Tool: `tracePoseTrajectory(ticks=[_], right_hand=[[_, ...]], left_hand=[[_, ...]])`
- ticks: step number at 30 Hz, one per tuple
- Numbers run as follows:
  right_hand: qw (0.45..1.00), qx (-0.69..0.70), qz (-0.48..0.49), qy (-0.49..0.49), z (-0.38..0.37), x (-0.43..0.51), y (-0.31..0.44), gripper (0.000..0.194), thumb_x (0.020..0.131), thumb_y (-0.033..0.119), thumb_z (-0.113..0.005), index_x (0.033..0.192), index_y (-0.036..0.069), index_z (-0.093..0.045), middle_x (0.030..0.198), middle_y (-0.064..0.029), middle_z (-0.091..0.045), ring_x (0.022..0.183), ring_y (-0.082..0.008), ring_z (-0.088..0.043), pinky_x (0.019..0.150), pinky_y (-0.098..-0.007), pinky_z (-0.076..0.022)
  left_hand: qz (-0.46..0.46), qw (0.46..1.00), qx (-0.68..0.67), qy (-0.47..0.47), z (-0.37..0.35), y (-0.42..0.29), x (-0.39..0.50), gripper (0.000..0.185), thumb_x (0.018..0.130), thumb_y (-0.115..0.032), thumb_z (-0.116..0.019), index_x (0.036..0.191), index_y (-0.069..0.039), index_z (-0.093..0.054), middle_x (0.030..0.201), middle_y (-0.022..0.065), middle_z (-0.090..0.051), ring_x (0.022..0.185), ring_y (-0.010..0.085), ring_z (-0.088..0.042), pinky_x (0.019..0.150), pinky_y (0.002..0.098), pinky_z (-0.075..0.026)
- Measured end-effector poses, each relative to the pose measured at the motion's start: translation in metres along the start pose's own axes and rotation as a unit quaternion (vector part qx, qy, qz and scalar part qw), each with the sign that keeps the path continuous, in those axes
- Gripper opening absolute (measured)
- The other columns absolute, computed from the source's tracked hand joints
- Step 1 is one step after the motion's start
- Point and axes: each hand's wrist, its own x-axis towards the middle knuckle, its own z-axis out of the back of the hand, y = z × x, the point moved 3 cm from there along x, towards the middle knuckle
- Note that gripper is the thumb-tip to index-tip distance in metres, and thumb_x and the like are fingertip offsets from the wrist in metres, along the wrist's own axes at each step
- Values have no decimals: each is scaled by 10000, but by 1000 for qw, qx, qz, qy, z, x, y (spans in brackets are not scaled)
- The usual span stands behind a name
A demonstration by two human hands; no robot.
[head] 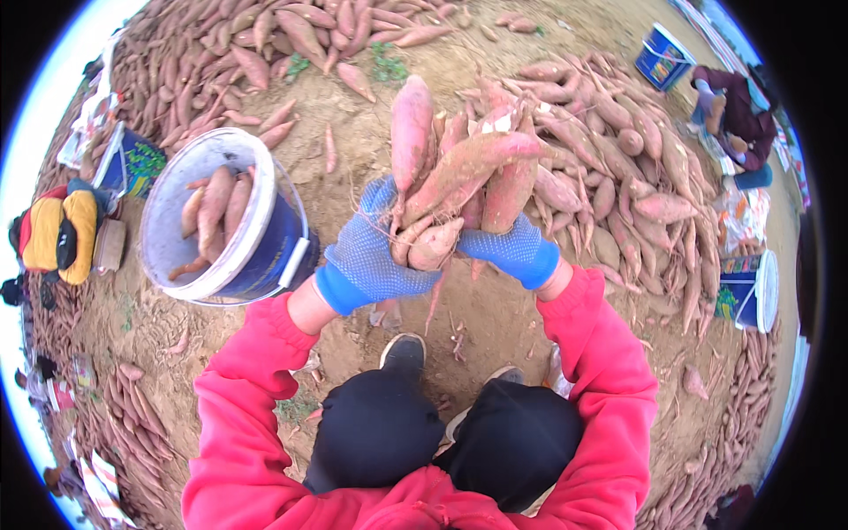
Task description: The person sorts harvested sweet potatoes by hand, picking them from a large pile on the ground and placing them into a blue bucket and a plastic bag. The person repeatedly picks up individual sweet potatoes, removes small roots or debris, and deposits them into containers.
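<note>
Both my hands wear blue dotted work gloves and hold up a cluster of sweet potatoes (457, 169) with thin roots hanging from it. My left hand (377, 255) wraps the lower left side of the cluster, under a tall pink one and some small ones. On the right, my right hand (513, 250) grips the base of a thick sweet potato. A blue plastic bucket with a white rim (265, 258) stands to the left, tilted in view, with several sweet potatoes (218, 205) inside. Just beyond my right hand lies a large heap of sweet potatoes (616, 152).
Another heap (192, 73) spreads at the top left. More blue buckets stand at the left (132, 159), upper right (664, 56) and right (748, 291). People sit at the left (63, 232) and upper right (742, 119). Sandy soil (232, 351) surrounds my feet.
</note>
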Motion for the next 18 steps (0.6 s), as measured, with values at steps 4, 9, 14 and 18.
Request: tracePoseTrajectory(ticks=[4,9,14,18], right_hand=[[985,-69,92,129,-93,99,75,392,808,228,-697,1110,-4,-608,861,-102,-667,717,-170,-645,562,-274,-527],[958,-172,129,190,-190,176,128,821,668,434,-807,1305,20,-495,1186,-167,-603,1048,-268,-601,850,-391,-504],[820,-468,-227,241,-39,144,60,811,762,350,-725,1426,37,-380,1248,-203,-568,1028,-246,-610,814,-353,-505],[834,-475,-276,55,114,63,-38,660,714,381,-730,1251,32,-571,1100,-168,-649,1025,-251,-613,880,-362,-469]], left_hand=[[-137,791,595,-34,142,-43,-25,963,652,-282,-834,1407,28,-322,1380,200,-433,1297,301,-416,1083,387,-329],[121,943,305,-63,298,-26,-39,999,664,-370,-810,1415,56,-307,1405,224,-409,1308,292,-405,1090,361,-317],[523,837,161,-7,313,111,-108,872,738,-507,-717,1331,71,-444,1237,243,-559,1154,328,-546,989,372,-409],[534,804,261,6,306,176,-158,755,850,-595,-550,1302,9,-512,1230,205,-585,1144,317,-551,951,389,-421]])
